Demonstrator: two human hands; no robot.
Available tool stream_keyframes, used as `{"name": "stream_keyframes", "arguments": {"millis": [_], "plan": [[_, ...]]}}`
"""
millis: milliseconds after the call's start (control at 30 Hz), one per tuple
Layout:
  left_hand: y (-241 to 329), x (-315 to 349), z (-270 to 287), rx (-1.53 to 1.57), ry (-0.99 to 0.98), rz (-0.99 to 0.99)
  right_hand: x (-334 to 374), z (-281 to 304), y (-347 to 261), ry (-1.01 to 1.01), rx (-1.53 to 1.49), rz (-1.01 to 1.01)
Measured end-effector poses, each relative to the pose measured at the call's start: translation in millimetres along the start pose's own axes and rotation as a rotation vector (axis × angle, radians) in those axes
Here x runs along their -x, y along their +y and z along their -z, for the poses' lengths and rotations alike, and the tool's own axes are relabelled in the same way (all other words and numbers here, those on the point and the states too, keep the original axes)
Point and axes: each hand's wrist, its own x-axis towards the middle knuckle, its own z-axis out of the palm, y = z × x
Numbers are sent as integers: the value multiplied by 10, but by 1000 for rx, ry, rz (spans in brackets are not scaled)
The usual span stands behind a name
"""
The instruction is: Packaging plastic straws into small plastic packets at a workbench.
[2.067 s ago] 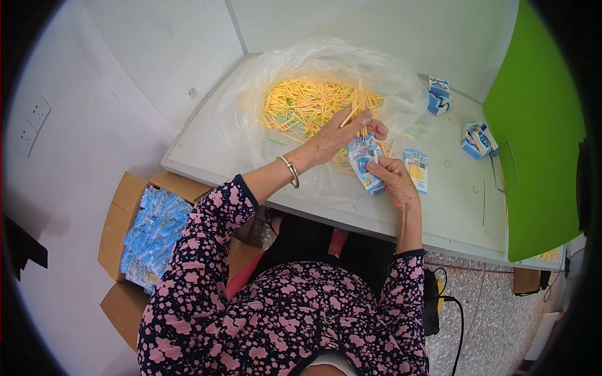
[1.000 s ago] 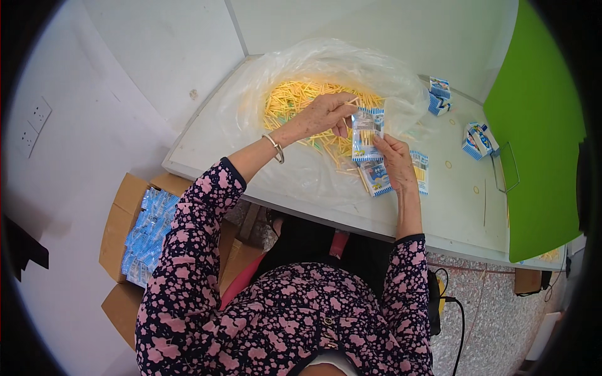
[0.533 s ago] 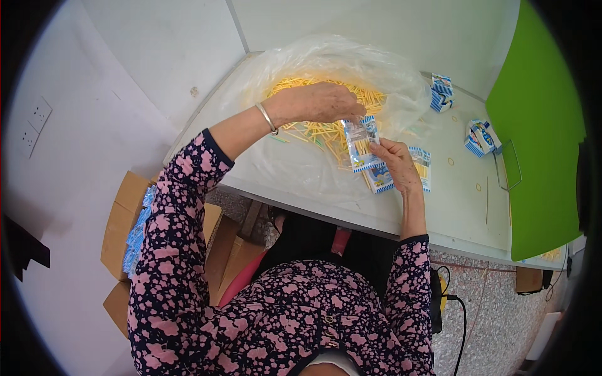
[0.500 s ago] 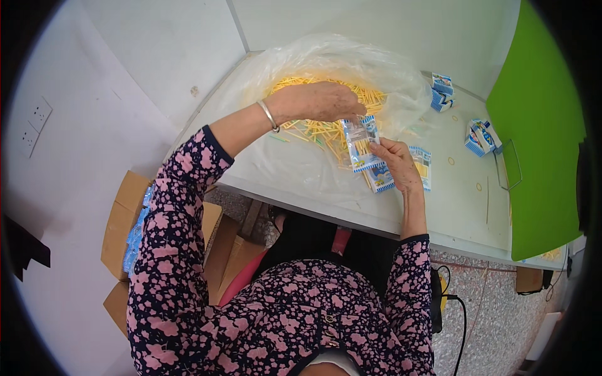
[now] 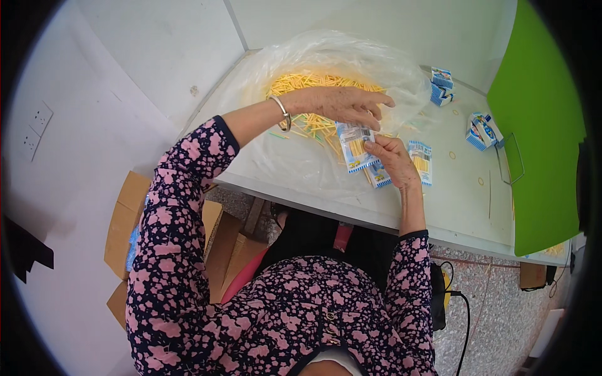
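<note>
My right hand [image 5: 395, 161] grips a small clear packet [image 5: 355, 148] with blue-and-white striped ends, thumb across its front; yellow sticks show inside. Above the packet's top edge is my left hand [image 5: 335, 103], palm down, with a silver bangle at the wrist. Its forefinger points out to the right and the other fingers bend down apart, with nothing visible in them. Behind that hand, a heap of thin yellow sticks [image 5: 293, 83], a few green, lies in a large clear plastic bag [image 5: 338, 50]. Another packet [image 5: 380, 177] lies partly under the held one, and a filled packet [image 5: 421, 164] lies beside my right wrist.
Small blue-and-white boxes [image 5: 483, 131] stand at the back right of the white table [image 5: 451, 216], by a bent wire frame [image 5: 515, 160]. A green panel [image 5: 539, 125] bounds the right side. Below left, an open cardboard box [image 5: 122, 219] holds blue packets.
My left hand has shifted slightly right, and its forefinger has stretched out while the fingers spread. The packet in my right hand has moved a little left.
</note>
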Motion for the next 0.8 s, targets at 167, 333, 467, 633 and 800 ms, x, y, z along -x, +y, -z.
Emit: {"name": "stream_keyframes", "arguments": {"millis": [167, 333, 467, 633, 800], "plan": [[-80, -64, -50, 83, 185, -48, 26, -17, -91, 9, -283, 20], [-182, 38, -90, 383, 218, 171, 22, -81, -184, 64, -460, 71], [-224, -2, -150, 159, 394, -30, 6, -156, -255, 97, -533, 55], [-82, -8, -167, 278, 332, 47, -14, -63, -161, 85, -306, -6], [-57, -23, -218, 316, 406, -10, 22, -143, -213, 117, -329, 51]]}}
